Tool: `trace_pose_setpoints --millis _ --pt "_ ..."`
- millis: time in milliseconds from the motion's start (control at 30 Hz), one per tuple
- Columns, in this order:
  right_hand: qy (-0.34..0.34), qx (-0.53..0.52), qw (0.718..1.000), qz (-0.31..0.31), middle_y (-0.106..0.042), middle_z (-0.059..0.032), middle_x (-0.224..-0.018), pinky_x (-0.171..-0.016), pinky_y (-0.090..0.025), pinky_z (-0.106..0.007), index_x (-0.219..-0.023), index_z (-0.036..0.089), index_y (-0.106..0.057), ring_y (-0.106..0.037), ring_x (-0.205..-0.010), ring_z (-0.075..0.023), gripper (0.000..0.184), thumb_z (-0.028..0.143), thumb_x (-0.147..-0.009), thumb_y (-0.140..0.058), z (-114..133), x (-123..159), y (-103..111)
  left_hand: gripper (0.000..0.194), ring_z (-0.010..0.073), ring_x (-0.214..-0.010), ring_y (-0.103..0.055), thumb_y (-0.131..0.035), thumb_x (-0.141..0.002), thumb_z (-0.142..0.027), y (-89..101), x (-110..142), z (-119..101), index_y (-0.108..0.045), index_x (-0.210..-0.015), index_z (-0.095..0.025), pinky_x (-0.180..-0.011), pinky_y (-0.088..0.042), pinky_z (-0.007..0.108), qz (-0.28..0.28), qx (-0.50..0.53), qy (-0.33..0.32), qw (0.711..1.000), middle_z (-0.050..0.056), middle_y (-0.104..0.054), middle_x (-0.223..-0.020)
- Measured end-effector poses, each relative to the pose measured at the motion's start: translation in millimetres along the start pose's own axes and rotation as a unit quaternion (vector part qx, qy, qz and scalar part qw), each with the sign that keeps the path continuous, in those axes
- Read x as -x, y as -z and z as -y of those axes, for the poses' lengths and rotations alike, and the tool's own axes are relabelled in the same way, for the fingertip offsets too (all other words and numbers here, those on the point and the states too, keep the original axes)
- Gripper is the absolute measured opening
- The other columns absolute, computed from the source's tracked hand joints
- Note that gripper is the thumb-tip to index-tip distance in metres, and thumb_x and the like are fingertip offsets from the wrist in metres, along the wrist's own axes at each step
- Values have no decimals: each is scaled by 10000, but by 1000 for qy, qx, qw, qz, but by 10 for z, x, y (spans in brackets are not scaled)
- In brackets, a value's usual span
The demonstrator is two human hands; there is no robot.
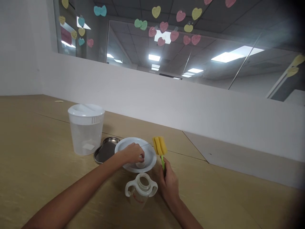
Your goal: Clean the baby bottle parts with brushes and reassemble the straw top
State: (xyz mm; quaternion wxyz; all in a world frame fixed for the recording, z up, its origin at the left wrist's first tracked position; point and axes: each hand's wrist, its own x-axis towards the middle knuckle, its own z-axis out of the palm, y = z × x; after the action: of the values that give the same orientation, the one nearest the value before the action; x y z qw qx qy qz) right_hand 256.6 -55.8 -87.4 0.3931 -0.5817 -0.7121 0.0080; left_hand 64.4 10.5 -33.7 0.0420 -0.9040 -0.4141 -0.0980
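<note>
My left hand (132,153) reaches over a white plate (124,144) and grips a small round white object (140,164) in the plate's middle, partly hidden by my fingers. My right hand (169,185) holds the green handle of a yellow sponge bottle brush (159,145) upright, just right of the plate. Between my hands and nearer me stands a clear baby bottle (141,190) with white twin handles, its open neck facing up. My right hand is close to its handle but apart from it.
Left of the plate stand a clear plastic container with a white lid (86,128) and a dark metal tray (106,149). All of this is on a light wooden table (181,143) that meets a low white wall, with a glass window bearing paper hearts above.
</note>
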Motion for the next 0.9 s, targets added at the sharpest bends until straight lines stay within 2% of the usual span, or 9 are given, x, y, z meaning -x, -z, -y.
trace_pose_setpoints --millis 167,400,667,900 --pt "15 8 1000 -7 -681 -91 -852 -633 -464 -297 -1186 125 -497 -642 -709 -221 452 397 -914 -260 10 1 7 190 258 -909 -611 -601 -765 -290 -115 -44 47 -712 -890 -200 -812 -418 360 9 -25 -10 1000 100 -705 -867" --pt "52 15 997 -49 -676 -65 -744 -549 -456 -277 -1149 121 -525 -633 -608 -203 423 375 -913 -282 -26 -1 -5 137 237 -895 -608 -581 -773 -231 -134 -67 76 -690 -839 -181 -806 -404 341 -14 -42 -11 999 85 -698 -838" --pt "59 17 997 -43 -675 -66 -735 -530 -452 -271 -1156 109 -525 -623 -581 -197 437 387 -917 -286 -46 -9 -22 224 235 -881 -624 -501 -799 -165 -170 -54 72 -712 -862 -205 -801 -415 361 3 -57 1 998 84 -713 -846" --pt "65 14 997 -38 -692 -89 -851 -578 -477 -279 -1150 129 -532 -651 -680 -205 432 395 -918 -283 -36 -10 -14 254 293 -910 -620 -506 -758 -141 -200 -23 146 -700 -920 -111 -807 -428 418 20 -74 39 996 169 -681 -938"
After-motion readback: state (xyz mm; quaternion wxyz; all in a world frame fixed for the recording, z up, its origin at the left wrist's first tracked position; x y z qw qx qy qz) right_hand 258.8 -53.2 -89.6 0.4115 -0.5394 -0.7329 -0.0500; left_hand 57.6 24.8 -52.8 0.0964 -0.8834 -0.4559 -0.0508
